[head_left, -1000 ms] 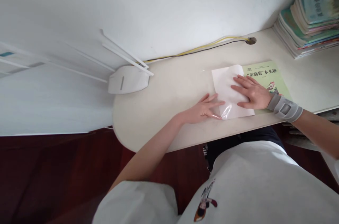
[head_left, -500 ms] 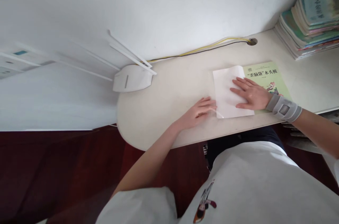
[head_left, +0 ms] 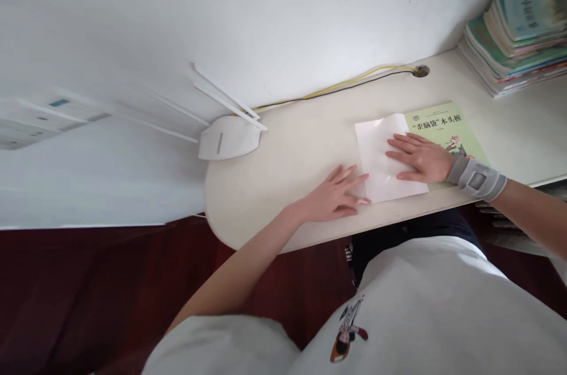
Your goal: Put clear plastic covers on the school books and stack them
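A light green book (head_left: 469, 133) with a printed title lies on the white desk (head_left: 292, 144). A white sheet (head_left: 381, 144), glossy in places, overlaps the book's left part and reaches past it to the left. My right hand (head_left: 420, 159), with a grey band at the wrist, rests flat across the sheet and the book, fingers spread. At the sheet's lower left edge is my left hand (head_left: 336, 195), its fingers apart and their tips at the sheet's border. Part of the book is hidden under the sheet and my right hand.
A white router (head_left: 230, 142) with several antennas stands at the desk's rounded left end. Yellow and black cables (head_left: 336, 87) run along the wall into a round hole (head_left: 420, 71). Stacked books (head_left: 518, 38) fill the back right corner.
My left hand has spread its fingers and shifted slightly toward the desk's front edge, along the sheet's left border. My right hand stays pressed on the sheet. The view has shifted a little.
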`<state>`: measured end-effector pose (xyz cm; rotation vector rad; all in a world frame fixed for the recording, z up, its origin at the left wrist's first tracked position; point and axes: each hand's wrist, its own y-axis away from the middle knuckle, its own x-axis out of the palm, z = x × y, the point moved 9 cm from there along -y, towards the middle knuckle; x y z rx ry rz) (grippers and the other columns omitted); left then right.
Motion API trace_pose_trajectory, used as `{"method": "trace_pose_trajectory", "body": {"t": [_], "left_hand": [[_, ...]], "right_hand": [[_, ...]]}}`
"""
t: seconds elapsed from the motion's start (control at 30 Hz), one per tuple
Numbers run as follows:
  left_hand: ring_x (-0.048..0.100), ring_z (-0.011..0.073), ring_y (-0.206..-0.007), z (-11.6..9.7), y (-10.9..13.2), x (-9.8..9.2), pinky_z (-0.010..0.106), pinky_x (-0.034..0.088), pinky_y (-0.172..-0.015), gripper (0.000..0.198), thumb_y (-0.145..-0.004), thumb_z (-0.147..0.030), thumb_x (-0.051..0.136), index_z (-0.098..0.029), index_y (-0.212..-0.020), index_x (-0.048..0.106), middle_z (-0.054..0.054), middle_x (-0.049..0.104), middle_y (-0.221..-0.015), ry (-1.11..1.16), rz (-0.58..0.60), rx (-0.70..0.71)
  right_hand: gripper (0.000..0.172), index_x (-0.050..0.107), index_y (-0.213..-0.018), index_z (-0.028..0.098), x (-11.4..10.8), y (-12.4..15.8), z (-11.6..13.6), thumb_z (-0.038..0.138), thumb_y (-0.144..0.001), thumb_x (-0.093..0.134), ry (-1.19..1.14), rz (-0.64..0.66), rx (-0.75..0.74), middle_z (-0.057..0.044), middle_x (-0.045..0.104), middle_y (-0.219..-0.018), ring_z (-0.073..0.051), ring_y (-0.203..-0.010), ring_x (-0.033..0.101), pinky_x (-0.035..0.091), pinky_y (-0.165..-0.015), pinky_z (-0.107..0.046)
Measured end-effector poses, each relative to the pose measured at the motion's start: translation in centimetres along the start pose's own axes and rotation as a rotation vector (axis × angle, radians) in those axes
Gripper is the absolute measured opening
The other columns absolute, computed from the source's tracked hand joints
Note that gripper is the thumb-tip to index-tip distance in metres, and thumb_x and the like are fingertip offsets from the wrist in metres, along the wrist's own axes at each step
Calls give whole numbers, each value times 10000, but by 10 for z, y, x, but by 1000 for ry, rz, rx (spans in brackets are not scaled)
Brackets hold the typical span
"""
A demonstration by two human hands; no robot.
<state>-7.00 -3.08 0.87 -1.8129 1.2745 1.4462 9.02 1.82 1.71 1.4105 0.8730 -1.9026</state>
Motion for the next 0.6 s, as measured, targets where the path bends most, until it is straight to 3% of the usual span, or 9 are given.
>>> {"method": "trace_pose_trajectory", "body": {"t": [0.23, 0.37, 0.43, 0.5, 0.6], "left_hand": [[288, 230, -1371, -14, 2, -11, 503, 149, -1126, 375, -895, -452, 470, -401, -1265, 490, -16, 416, -1439, -255, 40, 174], [422, 207, -1283, -14, 9, -23, 470, 227, -1116, 367, -874, -434, 518, -372, -1236, 514, -5, 558, -1300, -319, 25, 249], [516, 188, -1180, -13, 18, -29, 430, 306, -1089, 296, -876, -388, 528, -319, -1161, 574, 13, 628, -1177, -341, -55, 259], [588, 157, -1044, -15, 28, -37, 375, 392, -1033, 182, -881, -321, 525, -278, -1024, 630, 9, 671, -1027, -349, -211, 230], [591, 161, -1025, -22, 33, -47, 380, 424, -1004, 156, -885, -286, 504, -270, -961, 638, 7, 666, -989, -344, -476, 27]], "right_hand": [[632, 466, -1335, 110, 2, 0, -3, 554, -892, 384, 16, -12, 19, -170, 323, -1471, -297, -1380, 233, 211, -1114, -486], [614, 469, -1333, 119, 1, 1, -1, 544, -899, 373, 7, -22, 11, -171, 333, -1465, -298, -1379, 235, 220, -1111, -497], [612, 469, -1332, 128, 0, 2, -4, 547, -898, 370, -18, -43, 7, -163, 317, -1475, -296, -1383, 227, 231, -1110, -496], [628, 454, -1343, 129, -2, 1, -12, 559, -895, 363, -52, -70, 23, -158, 280, -1493, -297, -1388, 211, 247, -1107, -491], [741, 385, -1385, 103, -1, -6, -36, 628, -863, 352, -62, -82, 121, -179, 217, -1511, -330, -1394, 172, 259, -1095, -512]]}}
